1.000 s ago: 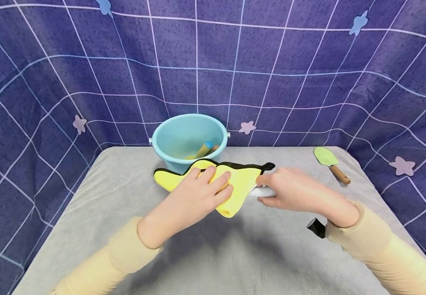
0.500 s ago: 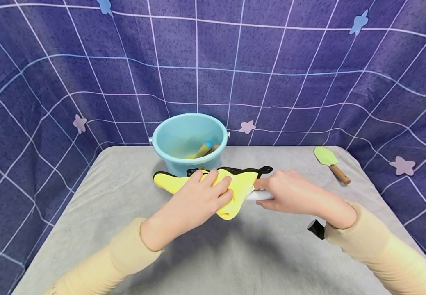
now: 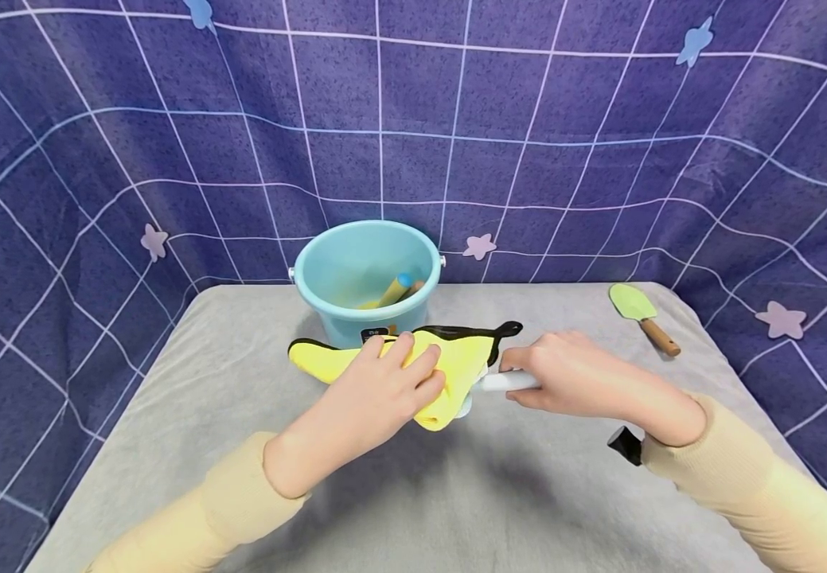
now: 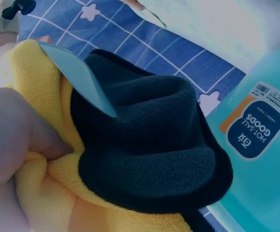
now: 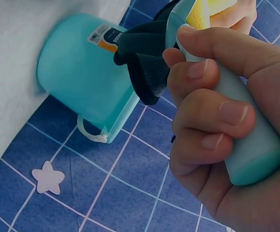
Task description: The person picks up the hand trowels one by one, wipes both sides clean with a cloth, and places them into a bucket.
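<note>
A yellow cloth (image 3: 465,362) with a dark underside and black edging is folded around the pale blade (image 4: 79,77) of a hand trowel. My left hand (image 3: 384,386) grips the cloth from above, pressing it over the blade. In my right hand (image 3: 567,370) is the trowel's pale blue handle (image 5: 256,135), the fingers curled round it and the thumb along its top. Only the blade's edges show beside the cloth. Both hands are just in front of a light blue bucket (image 3: 347,310).
Inside the bucket, a yellow stick-like thing with a blue end (image 3: 395,290) leans against the wall. A green trowel with a wooden handle (image 3: 644,320) lies at the back right of the grey-covered table (image 3: 255,310). Blue gridded fabric (image 3: 413,119) hangs behind.
The cloth and left hand have shifted slightly left and toward me. More of the trowel's handle and blade shows between cloth and right hand. The label on the bucket has come into view.
</note>
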Available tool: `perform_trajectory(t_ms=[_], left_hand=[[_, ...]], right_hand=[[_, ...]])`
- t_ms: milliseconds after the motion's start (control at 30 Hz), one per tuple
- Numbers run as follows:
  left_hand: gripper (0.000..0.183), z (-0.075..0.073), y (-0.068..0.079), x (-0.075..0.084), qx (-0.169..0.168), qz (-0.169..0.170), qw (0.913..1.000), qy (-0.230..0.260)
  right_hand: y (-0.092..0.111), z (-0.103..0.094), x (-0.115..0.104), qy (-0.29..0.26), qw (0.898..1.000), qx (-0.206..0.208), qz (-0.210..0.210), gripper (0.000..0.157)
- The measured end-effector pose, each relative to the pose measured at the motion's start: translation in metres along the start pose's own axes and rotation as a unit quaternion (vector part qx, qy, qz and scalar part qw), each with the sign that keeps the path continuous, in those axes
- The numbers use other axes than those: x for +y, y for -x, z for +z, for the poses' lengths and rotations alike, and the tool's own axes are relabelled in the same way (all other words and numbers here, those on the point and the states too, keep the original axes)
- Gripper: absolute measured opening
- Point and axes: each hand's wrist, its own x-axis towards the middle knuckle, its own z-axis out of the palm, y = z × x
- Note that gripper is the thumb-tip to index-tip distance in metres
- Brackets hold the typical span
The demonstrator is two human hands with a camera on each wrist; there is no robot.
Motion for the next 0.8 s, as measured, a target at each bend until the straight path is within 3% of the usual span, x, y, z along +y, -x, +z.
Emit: perform_trajectory(t_ms=[500, 800], left_hand=[[0.021, 0.000, 0.016, -0.004, -0.006, -0.023, 0.9996, -0.016], [0.040, 0.004, 0.027, -0.009, 0.018, -0.030, 0.9994, 0.000]], right_hand=[[0.012, -0.001, 0.006, 0.016, 1.000, 0.009, 0.001, 0.016], [0.016, 0.002, 0.009, 0.008, 1.000, -0.002, 0.011, 0.015]])
